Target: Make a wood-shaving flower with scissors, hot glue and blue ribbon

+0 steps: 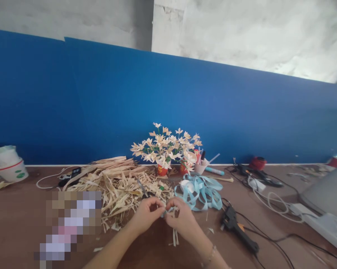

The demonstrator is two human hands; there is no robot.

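My left hand (148, 215) and my right hand (179, 216) meet near the table's front, fingertips pinched almost together. Between them shows a bit of light blue ribbon (163, 214), mostly hidden by the fingers. Pale husk strips (175, 237) hang down below my right hand. Just beyond the hands lies a loose heap of light blue ribbon (203, 192), to the right. A large pile of dry corn husks (115, 186) spreads to the left, with scissors (143, 190) lying in it.
Husk flowers (159, 144) stand in small red pots (162, 170) by the blue partition (168, 97). A black glue gun (238, 229) and cables lie right, near a white power strip (319, 228). A white bucket (13, 170) stands far left. A patch at lower left is pixelated.
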